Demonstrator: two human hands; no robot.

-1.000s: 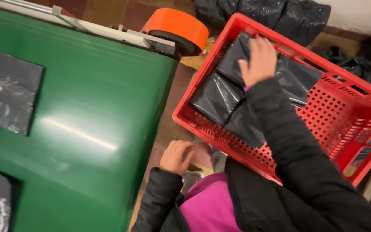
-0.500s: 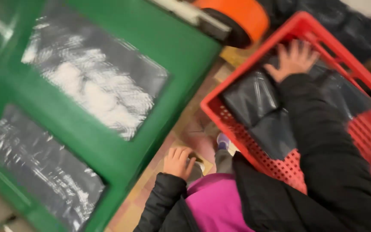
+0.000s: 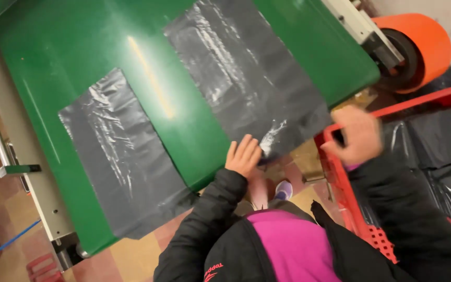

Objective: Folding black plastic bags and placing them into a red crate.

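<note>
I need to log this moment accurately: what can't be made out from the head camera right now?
- Right hand: motion-blurred at the red crate's rim, so whether it grips anything is unclear.
- Left hand: its palm side is turned away, hiding its contact with the near black bag at the green belt's edge.
- Crate contents: cut off by the right frame edge.
- Orange roller: partly behind the machine frame.

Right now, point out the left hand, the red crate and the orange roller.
left hand (image 3: 244, 155), head view, on the back of the hand.
red crate (image 3: 335, 167), head view, on its near rim.
orange roller (image 3: 428, 42), head view, on its curved side.
</note>
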